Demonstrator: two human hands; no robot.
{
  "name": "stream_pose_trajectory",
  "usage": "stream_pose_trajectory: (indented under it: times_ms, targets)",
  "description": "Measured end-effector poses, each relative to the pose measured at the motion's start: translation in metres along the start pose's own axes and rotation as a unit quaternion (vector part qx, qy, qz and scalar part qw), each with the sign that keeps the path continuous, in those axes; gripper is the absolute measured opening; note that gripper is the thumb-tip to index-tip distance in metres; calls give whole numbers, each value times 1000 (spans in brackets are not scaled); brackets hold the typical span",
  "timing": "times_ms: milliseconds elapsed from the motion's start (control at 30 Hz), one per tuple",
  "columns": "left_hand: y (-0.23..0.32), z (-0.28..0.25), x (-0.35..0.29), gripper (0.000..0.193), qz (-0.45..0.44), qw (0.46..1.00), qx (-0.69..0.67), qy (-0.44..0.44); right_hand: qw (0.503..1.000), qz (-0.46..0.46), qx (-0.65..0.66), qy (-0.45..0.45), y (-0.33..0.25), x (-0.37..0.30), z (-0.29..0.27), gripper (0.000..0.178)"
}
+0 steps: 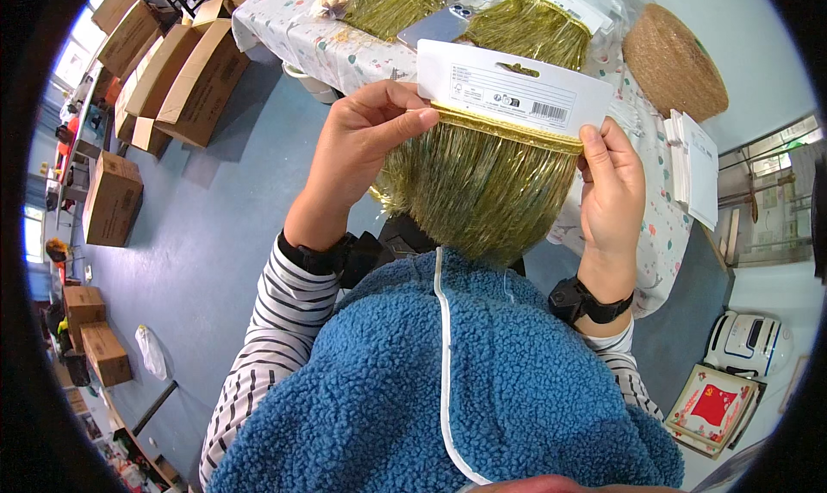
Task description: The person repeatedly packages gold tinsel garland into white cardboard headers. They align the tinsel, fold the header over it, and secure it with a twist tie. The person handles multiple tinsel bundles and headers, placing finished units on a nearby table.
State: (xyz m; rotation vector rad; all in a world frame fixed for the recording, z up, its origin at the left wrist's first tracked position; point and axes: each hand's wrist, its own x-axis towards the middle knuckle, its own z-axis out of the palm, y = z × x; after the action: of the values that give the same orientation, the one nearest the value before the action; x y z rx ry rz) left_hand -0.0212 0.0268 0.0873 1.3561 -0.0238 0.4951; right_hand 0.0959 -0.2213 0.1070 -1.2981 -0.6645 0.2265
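Between both hands I hold up a tinsel fringe (pixel 491 183), its shiny olive-gold strands hanging down from a gold braided band. A white header card (pixel 517 88) with a hanging slot runs along the top of the band. My left hand (pixel 370 131) pinches the fringe's left end between thumb and fingers. At the right end, my right hand (pixel 612 161) grips the band and card edge with its thumb in front. Beyond the card, two similar carded tinsel bundles (pixel 396 6) lie on the patterned tablecloth (pixel 284 15), with a phone (pixel 435 26) between them.
A large roll of brown twine (pixel 676 62) stands at the table's right, near a stack of white cards (pixel 693 170). Cardboard boxes (pixel 202 84) sit on the blue floor (pixel 224 200) to the left. A white appliance (pixel 748 342) and a framed picture (pixel 711 407) are at the lower right.
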Motion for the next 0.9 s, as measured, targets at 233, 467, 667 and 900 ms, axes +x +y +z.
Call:
stream_pose_trajectory:
  times_ms: [233, 467, 667, 900]
  targets:
    - [-3, 5, -1, 11, 2, 999, 33, 25, 998, 43, 43, 25, 8, 2, -3, 21]
    - [-1, 6, -1, 11, -28, 999, 23, 34, 997, 55, 46, 13, 16, 5, -9, 20]
    - [-6, 6, 0, 10, -28, 998, -12, 58, 995, 73, 67, 26, 27, 6, -12, 18]
    - [-7, 17, 1, 12, 56, 981, 59, 175, 980, -84, -144, 109, 23, 2, 13, 15]
